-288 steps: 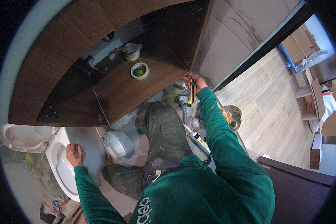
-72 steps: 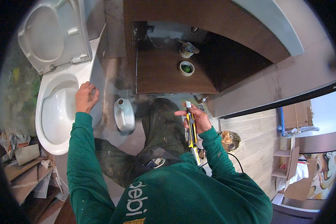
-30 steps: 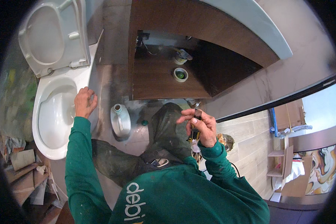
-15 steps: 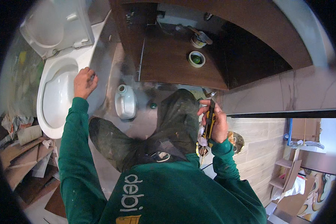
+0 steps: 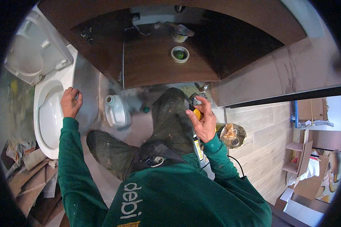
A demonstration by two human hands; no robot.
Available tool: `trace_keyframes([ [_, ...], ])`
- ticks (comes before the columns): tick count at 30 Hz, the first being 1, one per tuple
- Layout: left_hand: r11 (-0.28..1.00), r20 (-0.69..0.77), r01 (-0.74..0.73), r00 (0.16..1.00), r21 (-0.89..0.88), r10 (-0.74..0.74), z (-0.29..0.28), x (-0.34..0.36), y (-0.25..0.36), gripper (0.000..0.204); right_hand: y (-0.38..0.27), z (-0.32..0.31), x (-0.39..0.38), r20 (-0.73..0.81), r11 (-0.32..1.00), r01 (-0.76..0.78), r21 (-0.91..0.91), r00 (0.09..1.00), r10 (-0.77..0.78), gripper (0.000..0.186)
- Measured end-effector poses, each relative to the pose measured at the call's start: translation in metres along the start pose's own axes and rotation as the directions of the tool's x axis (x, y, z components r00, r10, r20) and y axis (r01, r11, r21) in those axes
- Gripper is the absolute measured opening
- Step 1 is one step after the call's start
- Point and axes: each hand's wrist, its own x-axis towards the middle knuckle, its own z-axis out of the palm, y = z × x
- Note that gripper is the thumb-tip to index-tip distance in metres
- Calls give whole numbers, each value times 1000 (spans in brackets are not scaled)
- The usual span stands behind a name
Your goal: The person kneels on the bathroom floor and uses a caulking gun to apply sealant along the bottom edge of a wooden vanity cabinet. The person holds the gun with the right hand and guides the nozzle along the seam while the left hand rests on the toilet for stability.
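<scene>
My left hand (image 5: 71, 103) hovers by the rim of the white toilet bowl (image 5: 51, 113), its fingers curled in toward the thumb. Whatever may lie between those fingertips is too small or hidden to see. Over my right knee, my right hand (image 5: 203, 123) grips a yellow and black utility knife (image 5: 197, 114) between thumb and fingers; most of its handle is covered by the hand. A slim white tube with a yellow label (image 5: 196, 146) shows beside the right wrist. A whitish plastic jug (image 5: 117, 112), uncapped, stands between my hands, with a green cap (image 5: 146, 109) on the floor.
Ahead is a dark brown cabinet (image 5: 151, 72) with a roll of tape (image 5: 180, 55) and a small tub (image 5: 179, 38) inside. A bucket (image 5: 238, 142) stands at my right on wood-look tiles. Wood offcuts (image 5: 30, 185) lie at the left; cardboard (image 5: 312, 178) at the right.
The view has shifted, so the cabinet and jug sit farther left. My right hand has turned and the knife is now mostly hidden in it. My left hand stays near the toilet.
</scene>
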Motion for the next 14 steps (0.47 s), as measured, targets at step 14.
trace_keyframes([
  [14,997,61,25,998,73,-29,15,-3,-17,17,123,4,27,307,573,-490,657,868,390,31],
])
